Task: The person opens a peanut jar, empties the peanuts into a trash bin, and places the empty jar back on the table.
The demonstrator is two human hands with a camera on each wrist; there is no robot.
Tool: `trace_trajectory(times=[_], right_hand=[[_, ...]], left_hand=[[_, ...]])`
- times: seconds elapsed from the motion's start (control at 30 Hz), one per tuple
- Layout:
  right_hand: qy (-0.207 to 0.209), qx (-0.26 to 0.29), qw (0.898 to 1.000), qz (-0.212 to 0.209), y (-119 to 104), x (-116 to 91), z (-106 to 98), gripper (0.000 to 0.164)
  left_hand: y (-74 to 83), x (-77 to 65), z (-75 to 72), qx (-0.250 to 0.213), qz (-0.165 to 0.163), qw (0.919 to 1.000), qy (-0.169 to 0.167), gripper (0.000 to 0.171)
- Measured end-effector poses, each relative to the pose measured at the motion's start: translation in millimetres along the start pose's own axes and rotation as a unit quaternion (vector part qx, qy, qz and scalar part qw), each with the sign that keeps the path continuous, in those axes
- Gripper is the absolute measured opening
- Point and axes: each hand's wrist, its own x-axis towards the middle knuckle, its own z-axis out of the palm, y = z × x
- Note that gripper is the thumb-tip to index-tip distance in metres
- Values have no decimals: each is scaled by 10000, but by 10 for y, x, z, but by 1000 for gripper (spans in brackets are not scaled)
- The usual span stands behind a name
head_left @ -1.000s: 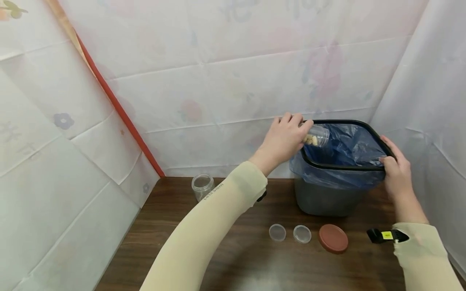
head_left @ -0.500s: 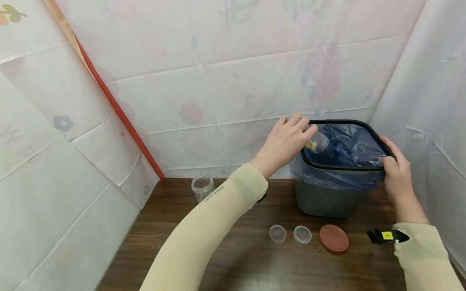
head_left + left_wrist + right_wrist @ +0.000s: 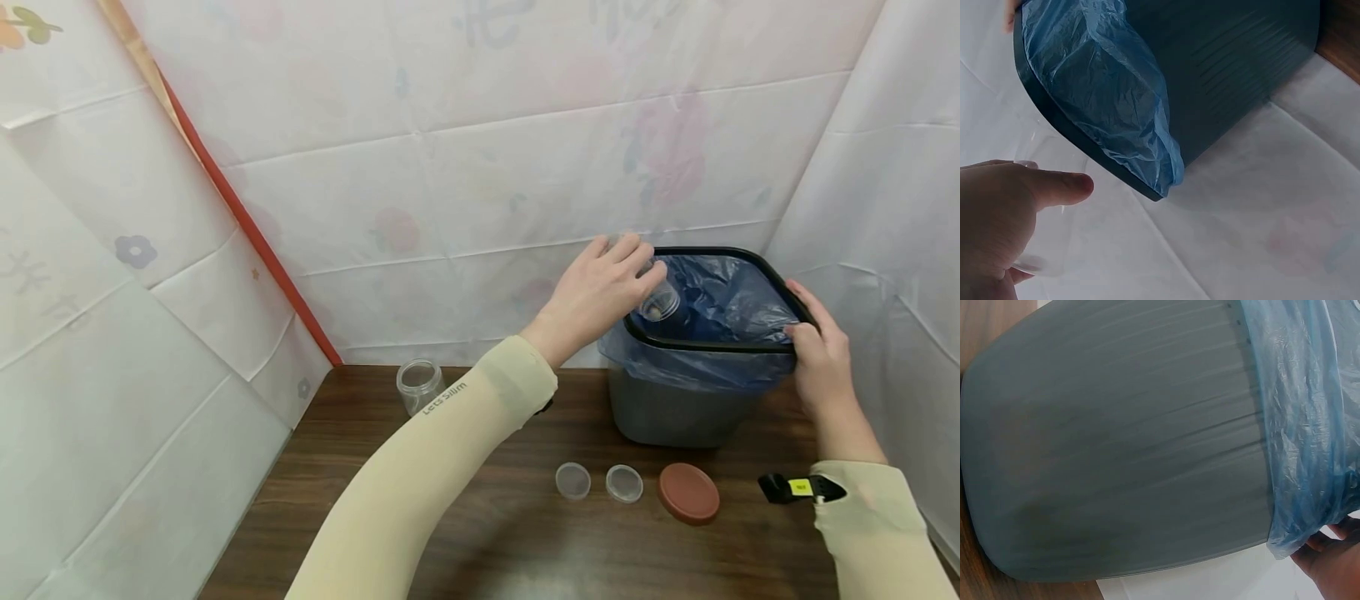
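Note:
My left hand (image 3: 603,287) grips a small clear plastic jar (image 3: 662,302), tipped mouth-down over the left side of the trash bin (image 3: 675,408). Something small and pale shows near the jar's mouth; the rest of its inside is hidden by my fingers. In the left wrist view the thumb lies along the see-through jar (image 3: 1050,244), just outside the bin's rim (image 3: 1072,132). A blue bin liner (image 3: 727,292) lines the grey bin and folds out under its black rim. My right hand (image 3: 821,358) holds the rim at the right corner, thumb on the liner.
An uncapped clear jar (image 3: 418,383) stands at the back left of the wooden table (image 3: 315,483), partly behind my left sleeve. Two clear round lids (image 3: 573,481) and a reddish-brown lid (image 3: 688,493) lie in front of the bin. Cloth walls (image 3: 450,183) close in the back and sides.
My left hand has moved slightly right and tipped the jar further down. The pale pieces seen in it earlier are mostly out of sight. My right hand stays on the rim.

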Motion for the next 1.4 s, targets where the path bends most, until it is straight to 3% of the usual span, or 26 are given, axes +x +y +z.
trace_trajectory(times=[0.63,1.17,1.4], right_hand=[[-62,-66,9999,-51,-9,-19,10,68],[-38,78,9999,-137,-7,-13,59,68],[-14,85,9999,-138,-23,-20,68,68]], left_hand=[[-2,38,-56,79,215,9990,-377,43],[117,25,-47,-389,268,9989,70,39],[139,46,-58,-357,246,9991,44,38]])
